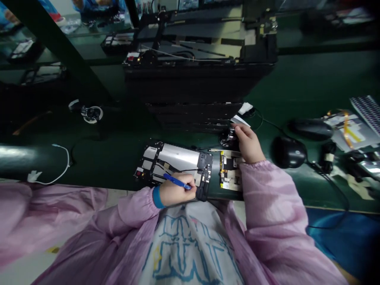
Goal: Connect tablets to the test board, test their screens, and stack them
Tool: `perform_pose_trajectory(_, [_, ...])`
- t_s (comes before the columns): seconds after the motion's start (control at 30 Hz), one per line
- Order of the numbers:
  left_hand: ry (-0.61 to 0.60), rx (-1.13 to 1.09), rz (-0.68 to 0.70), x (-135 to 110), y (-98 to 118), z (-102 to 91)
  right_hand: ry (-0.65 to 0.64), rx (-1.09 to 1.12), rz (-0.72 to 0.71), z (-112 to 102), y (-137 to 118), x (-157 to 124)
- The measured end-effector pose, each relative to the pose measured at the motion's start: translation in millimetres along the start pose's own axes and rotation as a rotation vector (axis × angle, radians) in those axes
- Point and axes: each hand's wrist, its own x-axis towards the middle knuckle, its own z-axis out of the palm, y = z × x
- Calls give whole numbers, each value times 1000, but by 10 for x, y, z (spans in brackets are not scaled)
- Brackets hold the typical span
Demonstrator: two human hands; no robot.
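An opened tablet (pixel 175 164) with a silver battery and black circuit parts lies at the near edge of the dark green bench. My left hand (pixel 177 193) rests on its near side, closed around a thin blue tool (pixel 177 181) that points up-left over the board. My right hand (pixel 248 143) reaches further back, fingers pinched on a small white-grey strip (pixel 240 120) above a shiny black round object (pixel 229 138). Under my right wrist sits a smaller board with yellow flex parts (pixel 229 174). Both arms wear pink sleeves.
A tall stack of black trays (pixel 196 91) stands behind the tablet. To the right are a black handheld scanner (pixel 289 152) with a cable, a black mouse (pixel 311 128) and papers with orange tape (pixel 350 130). A tape roll (pixel 92 114) lies far left. Other workers sit at the back left.
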Motion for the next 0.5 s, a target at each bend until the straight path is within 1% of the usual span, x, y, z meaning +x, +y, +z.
perform_pose_trajectory(0.03, [26, -47, -1, -23, -5, -33, 26, -23, -39, -23, -29, -48])
perform_pose_trajectory(0.07, [79, -100, -11, -53, -15, -85, 57, -54, -86, -52, -74, -118])
perform_pose_trajectory(0.13, [256, -161, -37, -135, -61, -249, 99, -132, -184, -113, -200, -332])
perform_pose_trajectory(0.17, [380, -151, -39, -184, -98, -355, 94, -180, -221, -135, -270, -478])
perform_pose_trajectory(0.2, [504, -97, -38, -235, -146, -470, 65, -232, -252, -146, -333, -645])
perform_pose_trajectory(0.27, [738, 65, -50, -344, -269, -691, -35, -523, -346, -119, -407, -1020])
perform_pose_trajectory(0.3, [777, 142, -97, -398, -341, -781, -113, -640, -358, -80, -409, -1208])
perform_pose_trajectory(0.33, [768, 196, -171, -451, -415, -849, -204, -729, -354, -28, -390, -1384])
perform_pose_trajectory(0.37, [713, 215, -249, -501, -488, -892, -293, -775, -349, 33, -356, -1539])
perform_pose_trajectory(0.4, [645, 209, -316, -547, -555, -910, -344, -782, -343, 98, -316, -1668])
perform_pose_trajectory(0.43, [597, 190, -355, -586, -612, -907, -374, -767, -329, 162, -282, -1771])
perform_pose_trajectory(0.47, [579, 164, -367, -619, -655, -888, -387, -725, -313, 219, -264, -1850])
perform_pose_trajectory(0.5, [585, 134, -360, -644, -680, -860, -383, -660, -292, 266, -270, -1909])
